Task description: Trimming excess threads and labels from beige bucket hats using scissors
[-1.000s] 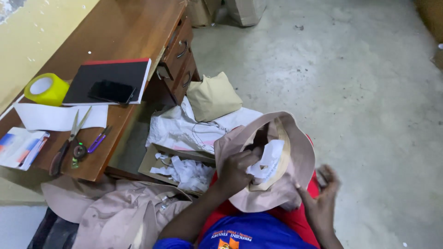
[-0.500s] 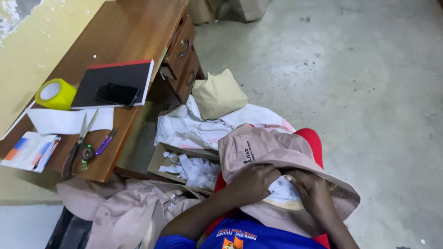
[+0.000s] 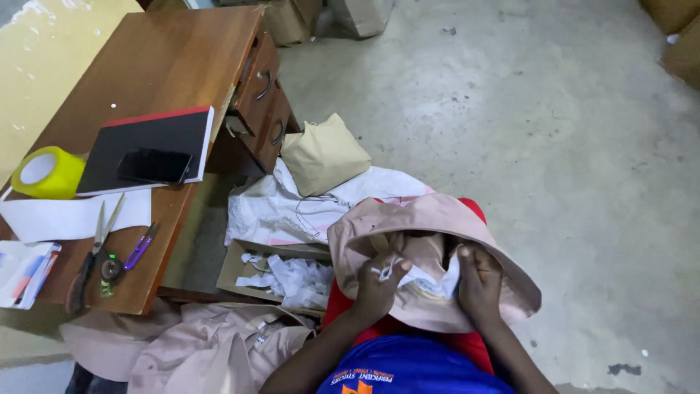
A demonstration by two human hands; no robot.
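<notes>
One beige bucket hat (image 3: 437, 226), one white paper wad (image 3: 430, 279), two hands. Left hand (image 3: 378, 286) is pinching the paper's left edge inside the crown. Right hand (image 3: 477, 281) is pressing flat, fingers together, on the paper's right.

Person's wearing a blue t-shirt (image 3: 408, 373) with an orange and white print across the chest, plus something red (image 3: 430, 341) over the lap. Arms are bare, no sleeves past the elbow. No rings, watch or gloves on left hand (image 3: 379, 288) or right hand (image 3: 479, 284).

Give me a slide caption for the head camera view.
Both hands, left and right, stuff white paper into a beige hat.
</notes>
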